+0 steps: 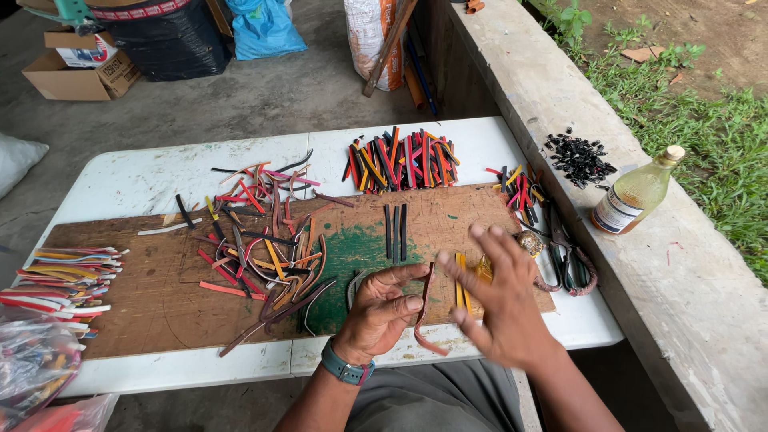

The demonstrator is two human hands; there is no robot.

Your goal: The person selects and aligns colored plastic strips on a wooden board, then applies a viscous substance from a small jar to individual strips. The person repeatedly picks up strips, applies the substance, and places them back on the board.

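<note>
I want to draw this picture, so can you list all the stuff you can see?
Table: one, white, centre.
Board: one, brown with green patch, on table.
Loose strips: many, mixed colours, on board.
Strip bundle: one, mixed colours, table's far edge.
Black strips: three, side by side on board.
Bottle: one, yellowish, on ledge.
Black bits: pile, on ledge.
Cardboard box: one, floor.
Left hand: pinching dark red strip.
Right hand: open, blurred.

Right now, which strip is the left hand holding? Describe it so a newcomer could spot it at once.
Start at the brown board on the white table and go to its near edge. There the left hand pinches a dark reddish strip that hangs curling past the edge. Unlike the strips in the loose pile, it is lifted off the board.
</note>
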